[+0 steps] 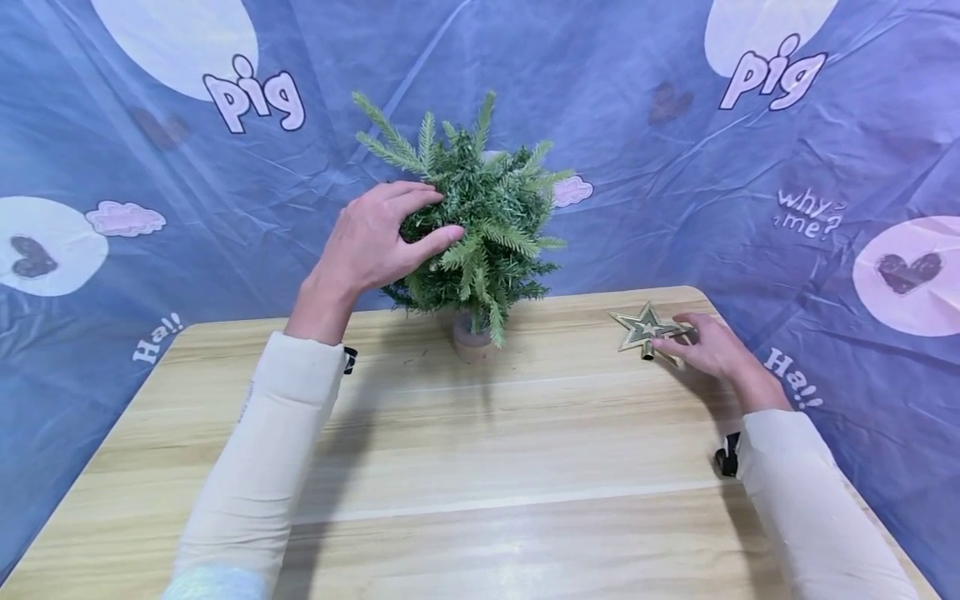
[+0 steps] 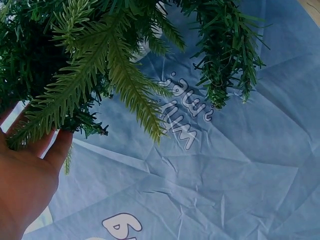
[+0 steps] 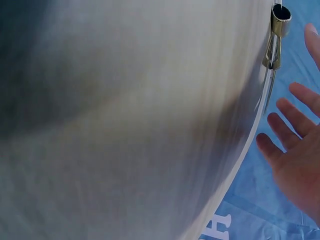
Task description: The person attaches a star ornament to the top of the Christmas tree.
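A small artificial Christmas tree (image 1: pixel 487 217) with green needles stands upright on a round base (image 1: pixel 474 337) toward the back of the table. My left hand (image 1: pixel 378 237) is at its left side, thumb apart from the fingers, touching the foliage. In the left wrist view, branches (image 2: pixel 132 85) partly hide the fingers of that hand (image 2: pixel 30 180). A gold star tree topper (image 1: pixel 643 327) lies flat at the table's back right. My right hand (image 1: pixel 708 346) reaches over its right points. The right wrist view shows this hand (image 3: pixel 300 150) with spread fingers beside the topper's hollow socket (image 3: pixel 281 22).
The wooden table (image 1: pixel 480 450) has a rounded back right corner close to the right hand. A blue printed cloth (image 1: pixel 637 167) hangs behind the table and along its sides.
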A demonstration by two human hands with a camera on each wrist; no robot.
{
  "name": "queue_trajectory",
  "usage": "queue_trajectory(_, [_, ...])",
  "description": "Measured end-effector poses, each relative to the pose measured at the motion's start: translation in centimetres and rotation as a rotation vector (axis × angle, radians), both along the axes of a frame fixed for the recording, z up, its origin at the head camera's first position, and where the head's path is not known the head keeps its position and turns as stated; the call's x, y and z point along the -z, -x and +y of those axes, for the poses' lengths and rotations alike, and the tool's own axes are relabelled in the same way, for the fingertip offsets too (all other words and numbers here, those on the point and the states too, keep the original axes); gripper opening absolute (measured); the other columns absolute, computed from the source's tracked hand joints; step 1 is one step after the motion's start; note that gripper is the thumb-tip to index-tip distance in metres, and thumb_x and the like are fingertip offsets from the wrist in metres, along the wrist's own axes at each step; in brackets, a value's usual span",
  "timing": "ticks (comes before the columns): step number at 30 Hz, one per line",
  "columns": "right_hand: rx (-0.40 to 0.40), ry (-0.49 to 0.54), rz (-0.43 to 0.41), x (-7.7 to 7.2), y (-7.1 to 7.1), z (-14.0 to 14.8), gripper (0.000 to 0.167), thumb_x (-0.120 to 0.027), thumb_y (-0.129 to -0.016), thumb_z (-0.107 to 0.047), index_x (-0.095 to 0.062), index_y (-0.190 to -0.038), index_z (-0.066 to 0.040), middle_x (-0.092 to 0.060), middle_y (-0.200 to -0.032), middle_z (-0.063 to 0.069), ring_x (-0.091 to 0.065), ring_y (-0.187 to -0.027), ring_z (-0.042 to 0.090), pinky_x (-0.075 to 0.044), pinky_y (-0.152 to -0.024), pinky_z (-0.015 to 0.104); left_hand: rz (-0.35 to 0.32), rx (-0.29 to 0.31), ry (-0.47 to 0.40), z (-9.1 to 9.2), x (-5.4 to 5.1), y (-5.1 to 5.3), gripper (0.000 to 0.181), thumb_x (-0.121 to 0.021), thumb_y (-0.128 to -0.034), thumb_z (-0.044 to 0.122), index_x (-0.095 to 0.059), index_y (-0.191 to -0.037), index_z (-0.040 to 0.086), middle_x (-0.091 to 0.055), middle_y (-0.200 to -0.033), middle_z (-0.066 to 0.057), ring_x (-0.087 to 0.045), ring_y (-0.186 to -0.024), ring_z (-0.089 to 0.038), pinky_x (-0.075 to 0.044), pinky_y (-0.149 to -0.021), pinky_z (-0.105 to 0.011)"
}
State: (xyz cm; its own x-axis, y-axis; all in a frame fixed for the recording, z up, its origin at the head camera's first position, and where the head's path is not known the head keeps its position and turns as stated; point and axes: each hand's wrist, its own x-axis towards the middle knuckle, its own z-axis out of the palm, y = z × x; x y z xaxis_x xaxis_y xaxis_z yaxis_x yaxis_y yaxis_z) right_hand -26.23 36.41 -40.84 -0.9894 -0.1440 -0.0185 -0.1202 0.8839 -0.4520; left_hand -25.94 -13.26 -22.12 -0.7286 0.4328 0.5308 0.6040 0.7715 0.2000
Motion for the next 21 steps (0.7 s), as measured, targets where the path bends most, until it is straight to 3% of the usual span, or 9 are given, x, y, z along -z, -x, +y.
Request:
queue_trajectory(6, [0.017,0.024,-0.046,0.13,-0.04,0.40,0.093,-0.064,-0.094,-0.058,-0.034,-0.149,0.011,-0.034,-0.145,0.044,-0.036,-0.129,0.063,-0.029,-0.106,0.073,-0.016,-0.007,0.009,-0.07,-0.09,-0.03,0.065,-0.062,-0.0924,0.063,-0.065,-0.137,0.015,-0.057,-0.146,-0.008,-0.050,-0.136,-0.027,-0.041,-0.111,-0.049])
queue_trajectory(13, [-0.013,0.043,-0.063,0.33,-0.11,0.65,0.096,-0.069,-0.093,-0.051,-0.031,-0.146,0.019,-0.042,-0.136,0.047,-0.044,-0.122,0.061,-0.035,-0.104,0.070,-0.028,-0.008,0.020,-0.09,-0.18,-0.07,0.066,-0.061,-0.0927,0.063,-0.064,-0.137,0.014,-0.056,-0.146,-0.009,-0.050,-0.136,-0.028,-0.040,-0.112,-0.049])
queue_trajectory(21, [-0.006,0.029,-0.071,0.32,-0.23,0.78,0.105,-0.077,-0.086,-0.051,-0.028,-0.148,0.017,-0.033,-0.144,0.047,-0.036,-0.129,0.063,-0.030,-0.106,0.072,-0.029,-0.008,0.031,-0.01,-0.31,-0.03,0.067,-0.059,-0.0929,0.064,-0.064,-0.138,0.015,-0.055,-0.147,-0.009,-0.049,-0.137,-0.028,-0.040,-0.112,-0.049])
